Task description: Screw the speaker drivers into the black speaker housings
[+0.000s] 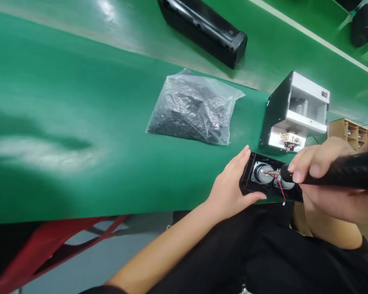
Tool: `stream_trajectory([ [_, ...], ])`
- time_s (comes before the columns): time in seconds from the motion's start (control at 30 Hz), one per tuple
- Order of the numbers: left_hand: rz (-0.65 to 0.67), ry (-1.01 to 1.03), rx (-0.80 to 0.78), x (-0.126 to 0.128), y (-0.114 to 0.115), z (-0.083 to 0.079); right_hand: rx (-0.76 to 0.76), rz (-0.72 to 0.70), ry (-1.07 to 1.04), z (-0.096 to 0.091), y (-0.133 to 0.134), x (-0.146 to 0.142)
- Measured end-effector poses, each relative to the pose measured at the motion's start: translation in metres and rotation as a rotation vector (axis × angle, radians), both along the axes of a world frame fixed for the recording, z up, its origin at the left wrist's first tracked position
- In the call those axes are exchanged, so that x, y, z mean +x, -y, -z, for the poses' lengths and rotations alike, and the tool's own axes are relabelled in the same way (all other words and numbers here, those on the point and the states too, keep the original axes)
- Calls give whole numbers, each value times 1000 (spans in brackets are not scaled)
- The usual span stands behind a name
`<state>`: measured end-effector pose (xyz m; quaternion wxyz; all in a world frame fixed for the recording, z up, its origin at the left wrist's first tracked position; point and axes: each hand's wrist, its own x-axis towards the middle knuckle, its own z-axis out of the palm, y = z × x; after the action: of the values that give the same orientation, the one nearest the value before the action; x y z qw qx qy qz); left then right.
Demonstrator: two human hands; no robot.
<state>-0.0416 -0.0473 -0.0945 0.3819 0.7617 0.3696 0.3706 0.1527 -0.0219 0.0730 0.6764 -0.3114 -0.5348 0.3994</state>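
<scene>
Near the front edge of the green bench lies a black speaker housing (248,183) with two round speaker drivers (263,173) set in it. A red wire (281,188) with a small white connector hangs over the housing. My left hand (230,183) grips the housing's left end, thumb along the near side and fingers along the far side. My right hand (334,183) is wrapped round a black electric screwdriver (346,169), held almost level. Its bit points left over the drivers; whether the tip touches a screw I cannot tell. The housing's right end is hidden behind my right hand.
A clear plastic bag (196,108) of small dark parts lies beyond my left hand. A silver and black screw-feeder-like machine (294,112) stands behind the housing, with a cardboard divider box (349,132) to its right. A long black housing (208,30) rests farther back. A red chair (58,245) is lower left.
</scene>
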Motion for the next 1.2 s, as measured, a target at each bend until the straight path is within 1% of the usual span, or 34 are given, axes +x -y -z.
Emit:
stream_trajectory([
  [0.1,17,22,9,2,-3,1,-31,-95,61,12,10,-6],
  [0.17,18,38,9,4,-4,2,3,-124,106,22,14,-8],
  [0.27,33,47,3,6,-4,4,54,-103,121,35,19,-13],
  [0.37,39,53,14,7,-4,4,92,-102,108,43,22,-18],
  [0.5,33,77,56,9,-3,4,178,-55,175,53,19,-21],
  [0.57,39,79,52,9,-3,4,171,-46,211,57,18,-19],
  [0.7,38,99,38,11,-3,4,121,3,243,61,21,-14],
  [0.8,33,115,40,11,-3,3,79,82,356,62,26,-10],
  [0.87,37,111,26,11,-4,3,49,88,407,61,28,-9],
  [1.0,39,112,23,10,-4,1,132,34,306,60,22,-12],
  [1.2,32,118,49,11,-4,3,154,126,229,60,13,-21],
])
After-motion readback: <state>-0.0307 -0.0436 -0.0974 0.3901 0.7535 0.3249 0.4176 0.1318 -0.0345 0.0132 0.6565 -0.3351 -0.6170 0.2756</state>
